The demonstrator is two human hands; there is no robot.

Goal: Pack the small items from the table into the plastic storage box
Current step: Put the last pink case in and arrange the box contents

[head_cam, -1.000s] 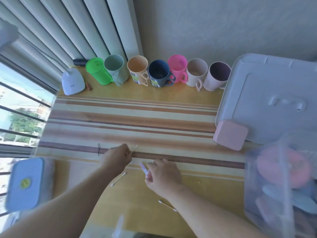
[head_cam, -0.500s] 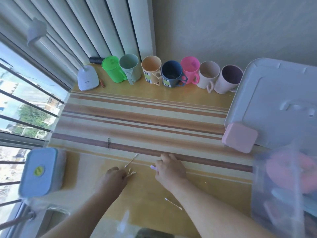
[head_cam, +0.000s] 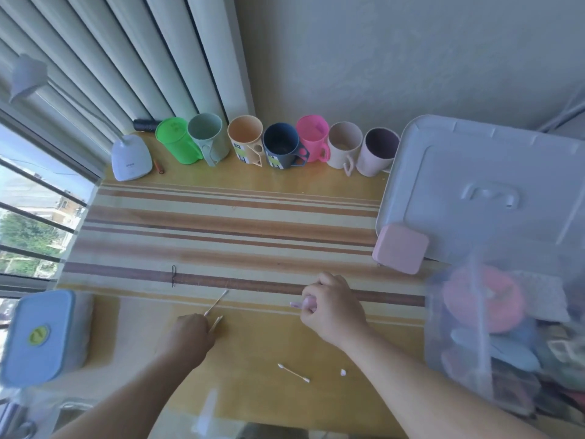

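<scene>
Fingers of the left hand [head_cam: 186, 335] were curled round thin white cotton swabs [head_cam: 216, 323], whose tips stuck out just beyond its grip. One more white cotton swab [head_cam: 217, 301] lay slanted on the table, its near end touching or almost touching that grip and its far tip on the striped cloth [head_cam: 221, 229]. Beyond it and to the left lay a black bent hairpin [head_cam: 173, 275], apart from the hand.

The right hand [head_cam: 329, 307] was curled round a small pale pink plastic item [head_cam: 299, 304], the end of which poked out to the left of its grip; what the item was could not be told. Nearer the person than that grip, a loose white cotton swab [head_cam: 293, 372] lay on the yellow wooden table [head_cam: 253, 359], with a tiny white scrap [head_cam: 343, 372] just to its right.

To the right of the right hand stood the clear plastic storage box [head_cam: 493, 337], blurred, with pink and blue things inside. Beyond that grip and to the right, a pink square case [head_cam: 400, 248] rested against the edge of the large grey plastic lid [head_cam: 487, 185]. Far beyond both hands, a row of seven coloured cups [head_cam: 280, 147] stood along the wall, with a white lamp base [head_cam: 131, 158] at its left end. To the left of the left hand sat a light blue lidded container [head_cam: 39, 337].
</scene>
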